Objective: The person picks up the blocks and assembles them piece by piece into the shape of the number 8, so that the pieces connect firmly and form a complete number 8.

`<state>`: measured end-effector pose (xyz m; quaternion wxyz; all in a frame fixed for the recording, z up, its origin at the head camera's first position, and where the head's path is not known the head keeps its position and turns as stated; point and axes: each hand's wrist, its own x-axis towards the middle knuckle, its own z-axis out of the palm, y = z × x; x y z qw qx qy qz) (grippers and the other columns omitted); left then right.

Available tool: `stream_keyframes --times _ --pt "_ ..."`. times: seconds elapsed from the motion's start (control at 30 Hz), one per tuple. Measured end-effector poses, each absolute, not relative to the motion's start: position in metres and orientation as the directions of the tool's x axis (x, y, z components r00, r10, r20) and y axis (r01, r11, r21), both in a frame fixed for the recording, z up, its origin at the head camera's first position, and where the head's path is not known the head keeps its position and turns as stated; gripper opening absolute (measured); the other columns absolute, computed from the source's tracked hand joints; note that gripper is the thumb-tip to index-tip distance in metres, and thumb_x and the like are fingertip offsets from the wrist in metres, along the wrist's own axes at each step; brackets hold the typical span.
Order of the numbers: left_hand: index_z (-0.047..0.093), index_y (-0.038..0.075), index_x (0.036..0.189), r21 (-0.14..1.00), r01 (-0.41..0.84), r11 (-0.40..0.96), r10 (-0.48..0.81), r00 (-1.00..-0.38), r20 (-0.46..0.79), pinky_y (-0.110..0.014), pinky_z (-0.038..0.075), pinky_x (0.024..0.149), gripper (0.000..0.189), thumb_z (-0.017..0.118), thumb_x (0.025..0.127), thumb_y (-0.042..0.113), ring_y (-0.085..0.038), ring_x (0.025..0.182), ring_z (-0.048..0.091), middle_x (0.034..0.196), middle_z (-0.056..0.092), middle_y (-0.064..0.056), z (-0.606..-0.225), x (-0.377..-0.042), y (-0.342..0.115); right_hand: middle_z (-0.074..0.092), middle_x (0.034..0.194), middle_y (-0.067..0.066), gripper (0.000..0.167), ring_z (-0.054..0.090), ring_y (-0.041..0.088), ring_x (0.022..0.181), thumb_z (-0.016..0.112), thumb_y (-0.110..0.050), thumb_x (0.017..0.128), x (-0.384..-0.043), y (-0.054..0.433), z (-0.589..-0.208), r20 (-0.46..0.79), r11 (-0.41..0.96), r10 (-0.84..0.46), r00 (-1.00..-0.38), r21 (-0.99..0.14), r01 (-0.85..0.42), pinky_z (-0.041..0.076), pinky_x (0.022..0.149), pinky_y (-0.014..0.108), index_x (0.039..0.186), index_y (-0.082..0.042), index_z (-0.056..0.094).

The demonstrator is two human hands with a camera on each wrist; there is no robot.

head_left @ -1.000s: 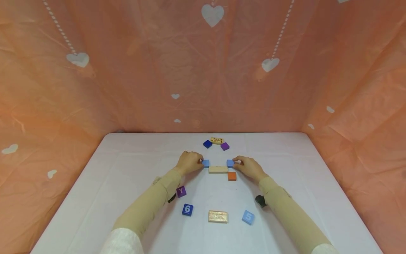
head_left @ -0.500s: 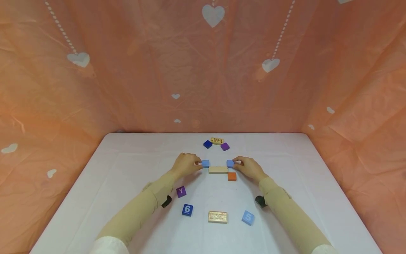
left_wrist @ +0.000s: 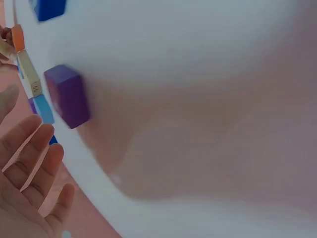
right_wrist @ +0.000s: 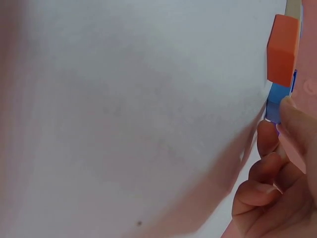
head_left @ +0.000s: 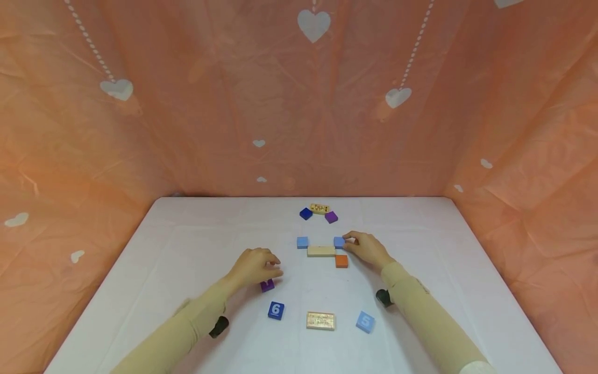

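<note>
My left hand (head_left: 254,267) hovers over a purple block (head_left: 267,285) and partly covers it in the head view. Its fingers are spread and hold nothing; the left wrist view shows the purple block (left_wrist: 68,96) apart from the fingertips. My right hand (head_left: 369,248) pinches a light blue block (head_left: 339,242) between thumb and forefinger, seen close in the right wrist view as a blue block (right_wrist: 278,101). That block sits at the right end of a plain wooden bar (head_left: 321,252). A second light blue block (head_left: 302,242) lies at the bar's left end.
An orange block (head_left: 341,261) lies just below the bar's right end. Farther back are a gold-faced bar (head_left: 320,209), a dark blue block (head_left: 306,213) and a purple block (head_left: 331,217). Nearer lie a 6 block (head_left: 276,310), another gold-faced bar (head_left: 320,321) and a 5 block (head_left: 365,322).
My left hand has let go of the left light blue block and moved left and nearer, over the purple block. My right hand has stayed in place.
</note>
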<state>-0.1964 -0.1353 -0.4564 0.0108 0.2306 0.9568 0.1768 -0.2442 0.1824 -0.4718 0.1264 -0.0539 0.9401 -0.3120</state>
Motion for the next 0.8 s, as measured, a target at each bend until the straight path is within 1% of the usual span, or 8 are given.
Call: stream_keyframes --times 0.1,0.2,0.3,0.43,0.6,0.8 --pt "0.074 0.015 0.091 0.319 0.471 0.823 0.468 -0.879 0.091 -0.036 0.048 0.074 0.027 0.073 0.075 0.038 -0.011 0.077 0.062 0.085 0.070 0.005 -0.462 -0.186 -0.145 0.066 0.104 0.008 0.036 0.056 0.024 0.097 0.060 -0.032 0.090 -0.244 0.182 -0.471 -0.194 0.804 -0.182 -0.964 -0.593 -0.032 0.042 0.097 0.050 0.123 -0.019 0.059" --pt "0.074 0.015 0.091 0.301 0.493 0.816 0.479 -0.869 0.124 -0.032 0.046 0.070 0.028 0.075 0.074 0.038 -0.008 0.071 0.057 0.082 0.068 0.006 -0.465 -0.178 -0.152 0.066 0.102 0.007 0.036 0.056 0.022 0.096 0.060 -0.032 0.090 -0.245 0.182 -0.471 -0.189 0.807 -0.180 -0.965 -0.589 -0.035 0.042 0.097 0.050 0.123 -0.020 0.059" --pt "0.073 0.015 0.093 0.288 0.495 0.820 0.479 -0.868 0.129 -0.030 0.044 0.068 0.031 0.076 0.072 0.038 -0.006 0.068 0.053 0.081 0.067 0.006 -0.466 -0.172 -0.157 0.065 0.098 0.006 0.036 0.055 0.021 0.094 0.060 -0.032 0.090 -0.245 0.182 -0.472 -0.195 0.806 -0.180 -0.964 -0.592 -0.031 0.042 0.096 0.049 0.123 -0.020 0.059" --pt "0.072 0.016 0.095 0.268 0.498 0.825 0.482 -0.867 0.128 -0.029 0.042 0.067 0.033 0.076 0.071 0.039 -0.004 0.069 0.052 0.083 0.067 0.007 -0.468 -0.166 -0.160 0.064 0.093 0.005 0.036 0.053 0.021 0.090 0.060 -0.031 0.090 -0.245 0.181 -0.472 -0.194 0.806 -0.181 -0.964 -0.591 -0.032 0.043 0.093 0.047 0.123 -0.019 0.059" --pt "0.072 0.016 0.095 0.243 0.492 0.836 0.470 -0.871 0.144 -0.028 0.041 0.066 0.034 0.078 0.069 0.037 -0.007 0.070 0.054 0.082 0.066 0.006 -0.468 -0.161 -0.163 0.064 0.095 0.006 0.036 0.054 0.022 0.091 0.060 -0.032 0.090 -0.245 0.181 -0.471 -0.193 0.811 -0.181 -0.964 -0.585 -0.035 0.043 0.094 0.048 0.123 -0.019 0.059" --pt "0.071 0.015 0.092 0.243 0.446 0.861 0.423 -0.895 0.145 -0.034 0.044 0.071 0.033 0.079 0.067 0.035 -0.013 0.076 0.059 0.084 0.067 0.004 -0.467 -0.156 -0.167 0.065 0.098 0.007 0.037 0.055 0.022 0.092 0.060 -0.032 0.090 -0.243 0.182 -0.471 -0.191 0.814 -0.184 -0.964 -0.579 -0.041 0.043 0.094 0.049 0.124 -0.018 0.058"
